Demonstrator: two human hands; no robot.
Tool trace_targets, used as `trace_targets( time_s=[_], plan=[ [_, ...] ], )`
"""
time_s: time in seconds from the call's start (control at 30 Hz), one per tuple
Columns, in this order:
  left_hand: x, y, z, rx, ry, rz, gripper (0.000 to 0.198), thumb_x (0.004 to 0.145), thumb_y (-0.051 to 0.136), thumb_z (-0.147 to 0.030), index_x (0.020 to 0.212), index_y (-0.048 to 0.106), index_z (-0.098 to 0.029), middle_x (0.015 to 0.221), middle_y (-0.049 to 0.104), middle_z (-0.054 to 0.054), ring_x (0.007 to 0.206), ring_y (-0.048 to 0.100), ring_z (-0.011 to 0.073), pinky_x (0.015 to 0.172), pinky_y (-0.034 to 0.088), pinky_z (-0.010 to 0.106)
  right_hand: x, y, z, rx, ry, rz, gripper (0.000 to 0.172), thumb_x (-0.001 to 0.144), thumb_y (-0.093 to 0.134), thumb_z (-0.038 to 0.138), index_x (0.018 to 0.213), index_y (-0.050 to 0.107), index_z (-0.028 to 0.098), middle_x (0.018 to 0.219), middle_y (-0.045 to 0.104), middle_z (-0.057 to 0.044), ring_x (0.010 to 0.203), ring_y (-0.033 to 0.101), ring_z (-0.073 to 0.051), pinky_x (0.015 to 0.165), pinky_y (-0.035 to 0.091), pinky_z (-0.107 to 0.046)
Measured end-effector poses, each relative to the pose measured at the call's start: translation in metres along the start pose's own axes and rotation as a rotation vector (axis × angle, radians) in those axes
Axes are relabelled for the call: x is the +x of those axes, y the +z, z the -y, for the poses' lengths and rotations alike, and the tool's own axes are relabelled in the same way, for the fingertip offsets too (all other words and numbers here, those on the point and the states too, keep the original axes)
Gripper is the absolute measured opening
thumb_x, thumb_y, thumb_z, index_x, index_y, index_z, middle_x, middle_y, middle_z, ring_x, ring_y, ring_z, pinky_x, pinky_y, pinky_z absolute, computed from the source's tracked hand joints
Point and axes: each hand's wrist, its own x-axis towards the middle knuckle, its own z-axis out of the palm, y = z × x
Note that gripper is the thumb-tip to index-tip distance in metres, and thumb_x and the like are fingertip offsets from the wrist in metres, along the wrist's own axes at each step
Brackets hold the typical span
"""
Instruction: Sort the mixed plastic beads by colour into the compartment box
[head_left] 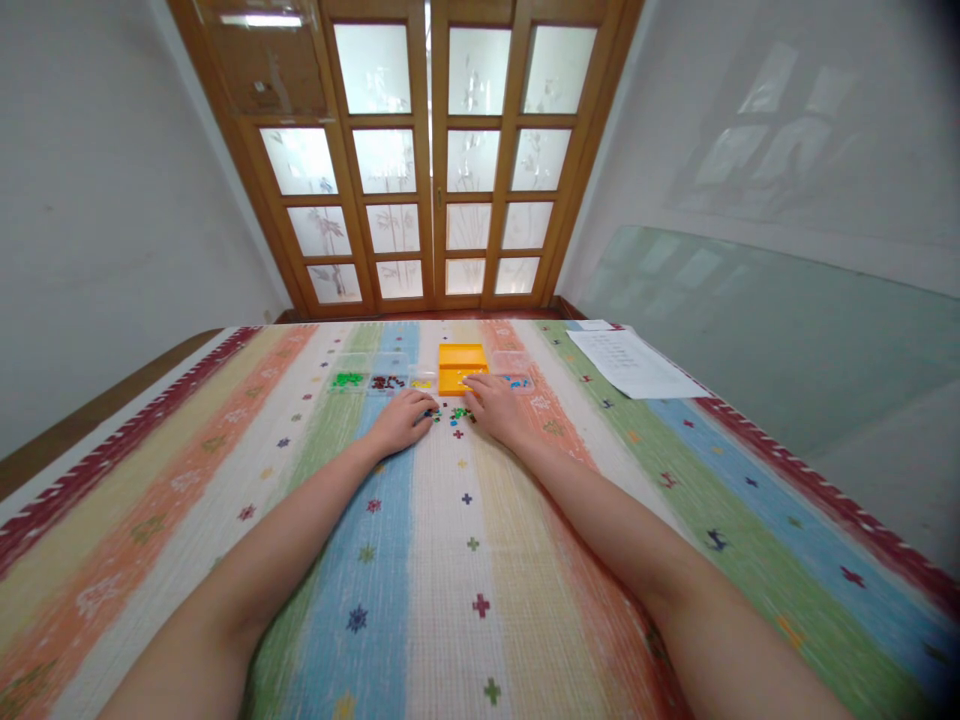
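My left hand (405, 422) rests on the striped cloth, its fingers slightly bent and apart from the thumb, beside a few small pieces at the fingertips. My right hand (493, 408) lies across from it, fingertips over the front right of an orange box (451, 388) and thumb apart below. Whether a tiny piece sits under these fingertips is too small to tell. Between the hands, a loose pile of small green, blue and dark pieces (459, 413) lies on the cloth. The orange box has its lid raised at the back; a few pale bits show inside.
Clear open boxes stand in a row: green pieces (348, 380), dark red-brown pieces (388, 382) and yellow pieces (421, 384) to the left, blue pieces (517, 382) to the right. A written paper sheet (630, 362) lies at the table's right side. Behind is a wooden glazed door (431, 250).
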Motion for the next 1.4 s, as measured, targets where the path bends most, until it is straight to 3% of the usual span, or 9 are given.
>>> trace_targets(
  time_s=[0.17,0.3,0.4,0.67,0.8,1.0,1.2,1.3,1.4],
  plan=[
    [0.0,0.005,-0.011,0.039,0.066,0.08,0.043,0.1,0.052,-0.039,0.141,0.059,-0.028,0.149,0.055,0.008,0.142,0.044,0.0269,0.123,0.03,0.049,0.001,0.009,-0.017,-0.015,0.058,-0.03,0.032,0.098,0.058,0.024,0.126,0.071,0.02,0.131,0.068,-0.013,0.123,0.061,-0.028,0.109,0.046,-0.047],
    [0.0,0.012,-0.012,0.059,0.063,0.141,0.049,0.103,0.046,-0.046,0.147,0.054,-0.026,0.155,0.05,0.008,0.148,0.037,0.0278,0.125,0.026,0.05,0.001,0.012,-0.014,-0.011,0.045,-0.048,0.031,0.098,0.056,0.024,0.124,0.072,0.018,0.133,0.067,-0.014,0.124,0.059,-0.028,0.11,0.045,-0.048],
    [0.0,0.014,-0.009,0.068,0.042,0.141,0.049,0.104,0.044,-0.047,0.146,0.055,-0.024,0.154,0.052,0.008,0.147,0.039,0.0276,0.125,0.026,0.049,0.0,0.013,-0.011,0.001,0.031,-0.033,0.03,0.099,0.056,0.024,0.124,0.072,0.017,0.132,0.067,-0.014,0.124,0.059,-0.027,0.11,0.044,-0.047],
    [0.003,0.01,-0.006,0.055,0.036,0.072,0.041,0.104,0.043,-0.038,0.137,0.063,-0.023,0.143,0.062,0.008,0.137,0.05,0.0248,0.123,0.031,0.047,0.0,0.009,-0.007,0.04,0.027,-0.022,0.029,0.099,0.056,0.024,0.123,0.072,0.018,0.13,0.068,-0.014,0.122,0.06,-0.027,0.109,0.045,-0.047],
    [0.003,-0.001,0.006,0.082,-0.059,-0.087,0.038,0.104,0.043,-0.035,0.129,0.069,-0.023,0.136,0.067,0.008,0.13,0.054,0.0252,0.118,0.036,0.049,-0.001,0.004,-0.003,0.054,0.0,-0.016,0.029,0.099,0.056,0.024,0.123,0.072,0.019,0.129,0.068,-0.014,0.122,0.059,-0.027,0.109,0.045,-0.047],
    [-0.005,-0.013,0.044,0.113,-0.302,-0.332,0.038,0.103,0.04,-0.031,0.118,0.073,-0.022,0.124,0.072,0.009,0.118,0.059,0.025,0.11,0.042,0.048,-0.003,0.003,-0.004,0.063,-0.008,-0.014,0.028,0.099,0.056,0.022,0.122,0.072,0.018,0.129,0.068,-0.013,0.122,0.059,-0.026,0.109,0.046,-0.044],
    [-0.011,-0.013,0.062,0.111,-0.375,-0.335,0.034,0.098,0.045,-0.028,0.118,0.072,-0.022,0.125,0.071,0.01,0.12,0.059,0.0276,0.111,0.041,0.05,-0.004,0.005,-0.007,0.081,-0.019,0.006,0.028,0.098,0.057,0.021,0.122,0.072,0.019,0.128,0.068,-0.013,0.122,0.059,-0.026,0.108,0.046,-0.045],
    [-0.009,-0.013,0.055,0.12,-0.336,-0.317,0.029,0.095,0.05,-0.028,0.113,0.073,-0.024,0.122,0.071,0.008,0.119,0.059,0.0272,0.111,0.042,0.049,-0.004,0.004,-0.005,0.08,-0.023,0.016,0.028,0.098,0.057,0.021,0.122,0.072,0.018,0.128,0.068,-0.013,0.121,0.059,-0.025,0.107,0.046,-0.044],
    [-0.006,-0.014,0.041,0.09,-0.228,-0.216,0.024,0.095,0.053,-0.029,0.105,0.074,-0.026,0.114,0.072,0.006,0.116,0.059,0.0259,0.109,0.043,0.047,-0.004,0.002,-0.003,0.083,-0.027,0.021,0.027,0.098,0.057,0.02,0.121,0.071,0.018,0.127,0.068,-0.012,0.12,0.06,-0.025,0.106,0.047,-0.043]
  ],
)
